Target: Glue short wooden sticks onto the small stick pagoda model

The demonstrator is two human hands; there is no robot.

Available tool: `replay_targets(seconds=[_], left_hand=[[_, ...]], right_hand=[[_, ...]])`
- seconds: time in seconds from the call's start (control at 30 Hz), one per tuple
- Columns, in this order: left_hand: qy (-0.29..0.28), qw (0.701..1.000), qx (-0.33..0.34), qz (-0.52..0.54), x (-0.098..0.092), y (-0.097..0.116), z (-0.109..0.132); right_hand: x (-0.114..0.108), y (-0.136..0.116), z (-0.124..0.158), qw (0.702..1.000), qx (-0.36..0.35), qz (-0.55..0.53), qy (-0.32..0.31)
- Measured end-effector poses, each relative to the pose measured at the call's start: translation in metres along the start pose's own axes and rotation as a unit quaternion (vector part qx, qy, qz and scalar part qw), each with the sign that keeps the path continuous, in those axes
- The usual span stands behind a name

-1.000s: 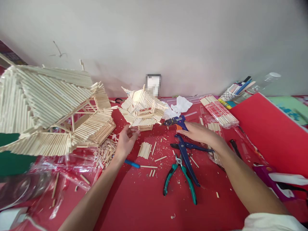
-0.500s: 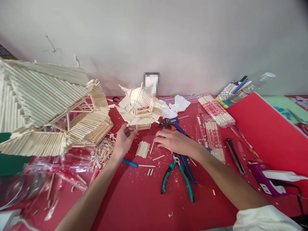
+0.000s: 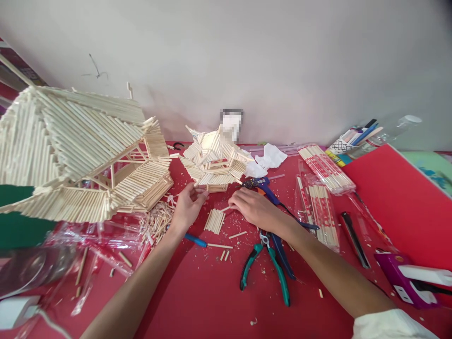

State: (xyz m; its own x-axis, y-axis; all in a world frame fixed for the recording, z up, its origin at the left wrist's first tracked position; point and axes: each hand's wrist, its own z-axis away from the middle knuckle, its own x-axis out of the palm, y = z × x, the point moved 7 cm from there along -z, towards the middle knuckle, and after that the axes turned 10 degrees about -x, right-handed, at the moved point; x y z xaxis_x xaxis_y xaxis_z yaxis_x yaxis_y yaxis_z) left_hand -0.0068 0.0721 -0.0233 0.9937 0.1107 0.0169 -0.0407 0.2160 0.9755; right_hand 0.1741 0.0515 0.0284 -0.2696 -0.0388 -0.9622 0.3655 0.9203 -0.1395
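Note:
My right hand (image 3: 249,203) is closed, pinching a short wooden stick (image 3: 223,209) over the top end of a small raft of sticks (image 3: 214,221) laid side by side. My left hand (image 3: 189,205) is left of the raft, just in front of a small stick-built pavilion (image 3: 215,165). Its thumb and fingertips come together in a pinch; what they hold, if anything, is too small to make out. Below the raft lie a blue-handled tool (image 3: 196,240), a loose stick (image 3: 238,234) and two short cut pieces. Green-handled pliers (image 3: 264,240) lie open below my right hand.
A large stick-built house (image 3: 88,150) fills the left side. A blue glue gun (image 3: 263,184) lies beyond my right hand. Right of it are packs of chopsticks (image 3: 326,169), a black cutter (image 3: 355,240) and a red board (image 3: 406,202). Stick scraps (image 3: 157,221) lie by my left wrist.
My right hand has brought the short stick from the table to the raft's top end, tilting it sideways. My left hand stays by the pavilion. The view has shifted slightly left.

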Motion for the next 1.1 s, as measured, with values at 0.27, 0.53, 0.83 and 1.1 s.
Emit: replay_targets(seconds=[0.27,0.53,0.83,1.1], left_hand=[[-0.004,1.0,0.005,-0.007,0.001,0.003,0.001],[-0.006,1.0,-0.004,-0.005,0.001,0.003,0.001],[-0.009,1.0,-0.009,-0.003,0.001,0.004,0.002],[-0.007,1.0,-0.005,-0.01,0.002,0.006,0.003]], right_hand=[[-0.012,0.007,-0.009,0.987,0.068,0.004,0.146],[-0.002,0.01,-0.011,0.983,0.063,-0.03,0.168],[0.001,0.016,-0.016,0.98,0.089,-0.051,0.169],[0.002,0.019,-0.017,0.979,0.09,-0.058,0.171]])
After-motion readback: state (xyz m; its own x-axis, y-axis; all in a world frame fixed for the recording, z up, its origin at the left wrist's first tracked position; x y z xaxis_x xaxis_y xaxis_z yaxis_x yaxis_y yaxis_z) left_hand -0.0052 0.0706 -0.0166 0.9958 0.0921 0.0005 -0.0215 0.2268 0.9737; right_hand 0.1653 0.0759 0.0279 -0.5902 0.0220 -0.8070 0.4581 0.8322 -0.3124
